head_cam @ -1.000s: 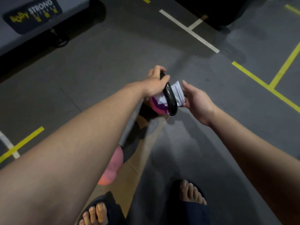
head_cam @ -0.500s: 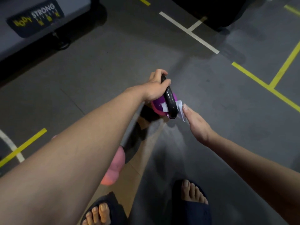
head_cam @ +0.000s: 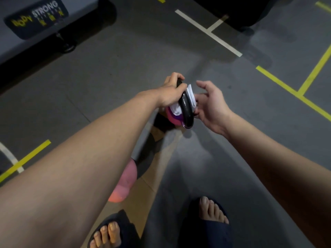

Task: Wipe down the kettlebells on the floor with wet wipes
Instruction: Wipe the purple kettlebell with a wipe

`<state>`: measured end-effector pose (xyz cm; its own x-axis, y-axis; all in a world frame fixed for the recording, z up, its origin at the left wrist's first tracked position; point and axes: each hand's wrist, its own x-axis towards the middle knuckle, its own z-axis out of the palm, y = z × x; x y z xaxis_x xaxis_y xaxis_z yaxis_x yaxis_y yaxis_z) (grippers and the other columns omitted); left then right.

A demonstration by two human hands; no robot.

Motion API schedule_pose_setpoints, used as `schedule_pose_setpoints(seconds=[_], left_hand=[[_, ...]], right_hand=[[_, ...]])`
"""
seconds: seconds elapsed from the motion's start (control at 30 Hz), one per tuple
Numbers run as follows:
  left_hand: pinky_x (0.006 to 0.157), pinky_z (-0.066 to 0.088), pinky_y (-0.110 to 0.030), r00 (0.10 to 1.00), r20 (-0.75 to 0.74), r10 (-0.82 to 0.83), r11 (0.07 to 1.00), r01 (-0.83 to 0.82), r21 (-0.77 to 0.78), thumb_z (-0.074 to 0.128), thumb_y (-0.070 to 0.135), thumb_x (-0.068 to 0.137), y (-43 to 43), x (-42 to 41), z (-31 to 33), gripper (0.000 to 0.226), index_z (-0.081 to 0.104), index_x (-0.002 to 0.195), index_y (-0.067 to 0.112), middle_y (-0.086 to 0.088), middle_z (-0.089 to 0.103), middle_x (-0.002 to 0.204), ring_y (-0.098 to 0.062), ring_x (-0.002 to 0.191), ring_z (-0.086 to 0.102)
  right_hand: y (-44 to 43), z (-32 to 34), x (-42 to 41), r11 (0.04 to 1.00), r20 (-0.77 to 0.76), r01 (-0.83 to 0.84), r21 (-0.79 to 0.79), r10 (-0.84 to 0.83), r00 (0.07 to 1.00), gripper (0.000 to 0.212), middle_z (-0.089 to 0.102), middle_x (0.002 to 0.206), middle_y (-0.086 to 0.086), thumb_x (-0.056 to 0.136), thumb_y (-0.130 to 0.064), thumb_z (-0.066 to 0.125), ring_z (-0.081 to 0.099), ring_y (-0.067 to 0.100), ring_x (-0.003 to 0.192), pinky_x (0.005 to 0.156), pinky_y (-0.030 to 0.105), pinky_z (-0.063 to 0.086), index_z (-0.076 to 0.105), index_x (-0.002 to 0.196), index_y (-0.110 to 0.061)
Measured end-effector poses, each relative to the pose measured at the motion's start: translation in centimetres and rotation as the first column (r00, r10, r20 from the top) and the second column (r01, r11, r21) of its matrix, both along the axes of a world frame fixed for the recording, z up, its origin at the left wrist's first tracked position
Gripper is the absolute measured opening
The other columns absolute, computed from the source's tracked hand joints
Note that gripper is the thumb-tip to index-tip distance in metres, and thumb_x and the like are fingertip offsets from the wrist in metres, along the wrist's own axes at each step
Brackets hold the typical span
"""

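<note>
Two hands are engaged on the purple kettlebell [head_cam: 174, 118], which is held tilted out in front of me over the grey floor [head_cam: 111, 72]. I cannot tell whether its base rests on the floor.

My left hand [head_cam: 170, 93] is wrapped over the crown of the black handle [head_cam: 186, 110], fingers curled round it. My right hand [head_cam: 213, 108] sits just beside it on the handle's outer side. Thumb and lower fingers appear to pinch the wet wipe [head_cam: 191, 96], with the forefinger raised clear. The wipe passes through the handle loop, and white shows on both sides of the bar.

Handling assessment:
- **Bell:** I judge it heavy and rigid.
- **Handle:** It is glossy and likely slick once damp, so the hold belongs at the crown with a full wrap, not on the rounded body.
- **Wipe:** It is limp and thin and liable to bunch, so it is best kept taut by its free end.

The pink kettlebell [head_cam: 125, 181] lies on the floor nearer my feet, partly hidden behind my left forearm, with neither hand on it.
</note>
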<state>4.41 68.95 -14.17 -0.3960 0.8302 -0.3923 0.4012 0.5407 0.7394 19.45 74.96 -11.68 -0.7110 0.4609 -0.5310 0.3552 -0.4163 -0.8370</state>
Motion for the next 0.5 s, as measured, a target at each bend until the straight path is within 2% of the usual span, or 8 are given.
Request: schedule_pose_setpoints(seconds=[0.1,0.17,0.23,0.27,0.3,0.33,0.4,0.5], left_hand=[[0.107,0.027,-0.025,1.000,0.010,0.000,1.000,0.000,0.013,0.043,0.034,0.106,-0.1,0.1,-0.1,0.036,0.038,0.139,0.021,-0.007,0.035,0.145,-0.020,0.133,0.040],[0.103,0.029,-0.024,1.000,0.016,0.000,1.000,-0.001,0.024,0.043,0.032,0.106,-0.3,0.0,-0.2,0.035,0.038,0.139,0.021,-0.005,0.034,0.143,-0.020,0.129,0.042],[0.101,0.027,-0.023,1.000,0.027,-0.012,0.999,0.011,0.031,0.042,0.032,0.107,-0.6,0.1,-0.3,0.036,0.037,0.141,0.022,-0.005,0.033,0.145,-0.019,0.129,0.041],[0.101,0.025,-0.022,0.999,0.028,-0.021,0.999,0.020,0.038,0.041,0.033,0.107,-0.8,0.2,-0.3,0.037,0.036,0.143,0.023,-0.004,0.033,0.147,-0.018,0.130,0.040],[0.100,0.023,-0.021,0.999,0.025,-0.032,0.998,0.030,0.049,0.041,0.034,0.107,-1.0,0.3,-0.3,0.038,0.036,0.144,0.024,-0.003,0.032,0.148,-0.017,0.132,0.039],[0.100,0.023,-0.021,0.999,0.022,-0.034,0.998,0.033,0.062,0.041,0.035,0.107,-1.1,0.4,-0.3,0.039,0.037,0.144,0.027,-0.001,0.032,0.149,-0.015,0.134,0.039],[0.101,0.023,-0.020,0.999,0.036,-0.039,0.997,0.037,0.074,0.038,0.040,0.108,-1.4,0.6,-0.4,0.038,0.039,0.145,0.031,0.002,0.033,0.150,-0.012,0.137,0.038],[0.119,0.020,-0.023,0.990,0.138,-0.023,0.987,0.001,0.161,0.022,0.055,0.107,-1.8,0.8,-0.1,0.050,0.045,0.146,0.035,0.003,0.037,0.155,-0.008,0.146,0.033]], right_hand=[[-0.1,-0.6,0.5,0.999,-0.055,0.040,-0.018,-0.041,0.998,0.053,0.069,0.090,0.016,0.092,-0.044,0.037,0.059,0.022,0.069,0.071,0.034,0.045,0.067,0.104,-0.002],[-0.9,-2.0,1.6,0.994,-0.046,0.060,0.092,-0.056,0.997,0.044,0.071,0.095,0.013,0.089,-0.037,0.039,0.064,0.022,0.082,0.082,0.035,0.049,0.068,0.102,-0.007],[-1.9,-3.9,3.2,0.985,0.001,-0.043,0.166,0.043,0.999,0.052,0.074,0.110,0.013,0.091,-0.041,0.037,0.067,0.025,0.106,0.105,0.041,0.047,0.072,0.106,-0.007],[-2.2,-4.5,3.8,0.980,0.034,-0.076,0.185,0.071,0.997,0.056,0.074,0.114,0.013,0.088,-0.047,0.040,0.065,0.027,0.113,0.112,0.047,0.042,0.072,0.108,-0.005],[-2.3,-4.7,4.1,0.978,0.048,-0.075,0.193,0.067,0.997,0.057,0.074,0.111,0.013,0.086,-0.049,0.042,0.065,0.026,0.111,0.113,0.051,0.041,0.071,0.106,-0.004],[-2.3,-4.3,4.1,0.983,0.032,-0.053,0.175,0.048,0.998,0.053,0.073,0.104,0.011,0.088,-0.046,0.042,0.066,0.024,0.102,0.109,0.050,0.043,0.070,0.103,-0.004],[-1.8,-2.7,2.9,0.997,-0.058,0.049,0.068,-0.045,0.997,0.042,0.072,0.090,0.010,0.093,-0.034,0.039,0.065,0.021,0.083,0.085,0.041,0.047,0.069,0.093,-0.003],[-0.3,-0.2,0.4,0.992,-0.121,0.113,-0.054,-0.119,0.986,0.037,0.065,0.085,0.017,0.086,-0.031,0.041,0.061,0.027,0.068,0.065,0.035,0.045,0.066,0.089,-0.004]])
